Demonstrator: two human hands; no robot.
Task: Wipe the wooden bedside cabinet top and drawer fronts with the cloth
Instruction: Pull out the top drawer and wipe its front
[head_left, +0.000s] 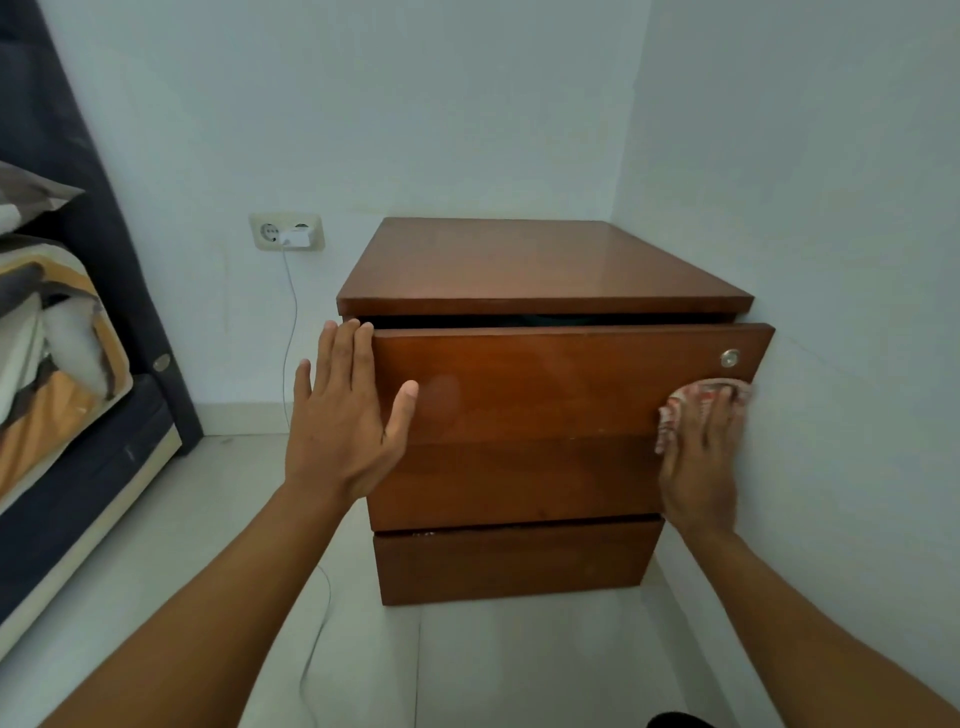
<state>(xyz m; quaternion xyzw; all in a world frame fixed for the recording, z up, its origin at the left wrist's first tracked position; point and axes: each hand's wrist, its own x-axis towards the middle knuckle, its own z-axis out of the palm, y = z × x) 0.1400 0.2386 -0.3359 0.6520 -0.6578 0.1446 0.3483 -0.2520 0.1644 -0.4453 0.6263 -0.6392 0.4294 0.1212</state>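
The wooden bedside cabinet (540, 265) stands in the corner with a bare, shiny top. Its top drawer front (561, 379) sits slightly pulled out, showing a dark gap under the top and a round metal lock (730, 358) at the right. My left hand (343, 415) lies flat with straight fingers against the drawer's left edge. My right hand (698, 467) presses a red and white patterned cloth (691, 402) onto the drawer front's lower right corner. Two more drawer fronts (514, 561) lie below.
White walls close in behind and right of the cabinet. A wall socket (287, 232) with a white charger and its cable hangs left of it. A bed (67, 415) with pillows and dark frame fills the left side. Pale floor tiles (467, 665) lie in front.
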